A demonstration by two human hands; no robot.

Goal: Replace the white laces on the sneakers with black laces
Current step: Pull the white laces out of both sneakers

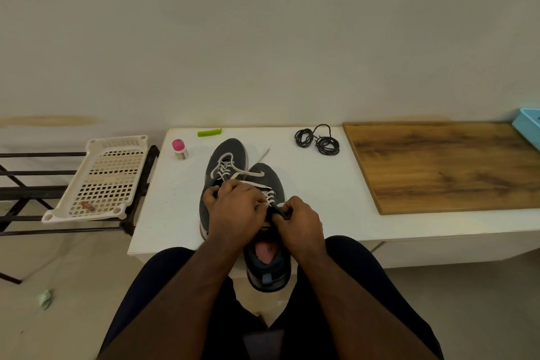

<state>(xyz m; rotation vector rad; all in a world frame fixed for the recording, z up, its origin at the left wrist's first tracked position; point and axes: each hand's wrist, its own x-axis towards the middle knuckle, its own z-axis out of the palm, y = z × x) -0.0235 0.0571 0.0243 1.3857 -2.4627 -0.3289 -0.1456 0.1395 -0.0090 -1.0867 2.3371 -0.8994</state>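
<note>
White table (321, 199) is carrying two grey sneakers side by side, toes pointing away toward the wall. Left hand (236, 210) and right hand (298, 222) are pinching the near sneaker (267, 242)'s white lace (270, 197); black laces (317, 140) are lying coiled well beyond.

The person has bare forearms, no sleeves in view, and wears dark navy shorts (163, 278) over both thighs.
</note>
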